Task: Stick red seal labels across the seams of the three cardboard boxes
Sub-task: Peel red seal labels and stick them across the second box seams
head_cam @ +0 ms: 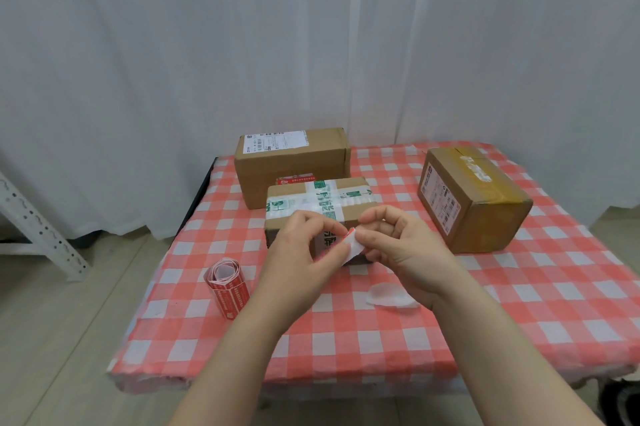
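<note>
Hands: left hand (304, 245) and right hand (398, 245) meet just in front of the near box. Both have curled fingers, and each pinches an edge of the one label. Neither holds anything else.
Table (346, 339): a checked cloth covers it and all three boxes stand on it. The cloth looks loose at the front, so a dragging wrist could shift it and the boxes with it.
Back box (287, 162): far left, with a red seal (296, 179) low on its front face. I'd say this one is done.
Right box (474, 197): well apart to the right, brown tape on top. I can see no red seal on it, so it is likely still to do.
Near box (311, 197): in the middle, crossed with glossy green-printed tape. A seal laid on that slick tape may lift, and one set beside the seam would not bridge it.
Roll (227, 282): lies on its side near the left table edge, where a nudge from the left forearm could send it off.
Scrap (391, 295): white backing paper lying below the right wrist. It could catch on a sticky edge.
Label (349, 243): red face on white backing, seemingly part peeled, held in the air between the fingertips and not yet on a box. It looks thin and limp, so it may fold onto itself, stick to a finger, or tear under a quick pull.
</note>
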